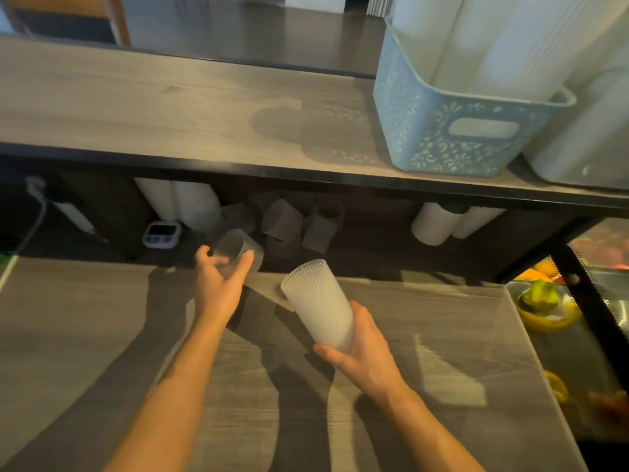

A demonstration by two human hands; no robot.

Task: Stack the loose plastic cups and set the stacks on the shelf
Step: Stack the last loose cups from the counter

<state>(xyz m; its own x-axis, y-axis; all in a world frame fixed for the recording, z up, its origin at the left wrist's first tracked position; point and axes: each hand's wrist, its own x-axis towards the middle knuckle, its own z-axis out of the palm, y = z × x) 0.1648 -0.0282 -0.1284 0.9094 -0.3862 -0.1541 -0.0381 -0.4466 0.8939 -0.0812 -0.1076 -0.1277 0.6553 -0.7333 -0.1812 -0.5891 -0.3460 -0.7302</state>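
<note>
Both my bare forearms reach out over the grey wood-grain bench (pixel 102 335), which takes up the near half of what I see. In my right hand (pixel 364 349) I hold a tall stack of frosted ribbed plastic cups (pixel 320 301) by its lower end, fingers wrapped round it; the stack tilts away to the left with its open mouth up, above the middle of the bench. My left hand (pixel 218 284) is out at the far edge of the bench, thumb and fingers curled round a single clear ribbed plastic cup (pixel 238 248) that lies tipped on its side.

Just past that cup, in the dark recess under the grey wooden shelf (pixel 153 107), a cluster of loose translucent cups (pixel 289 223) lies jumbled, some on their sides. White cup stacks (pixel 190 202) stand in the recess to the left of the cluster, and two more white stacks (pixel 442 221) lean further right. A small white digital timer (pixel 161 234) sits near the left stacks.

On the shelf's right end stands a pale blue plastic basket with a lace pattern (pixel 442 131), filled with tall white cup stacks. Beyond the bench's right edge I see a glass case (pixel 578 335) with blurred food inside.
</note>
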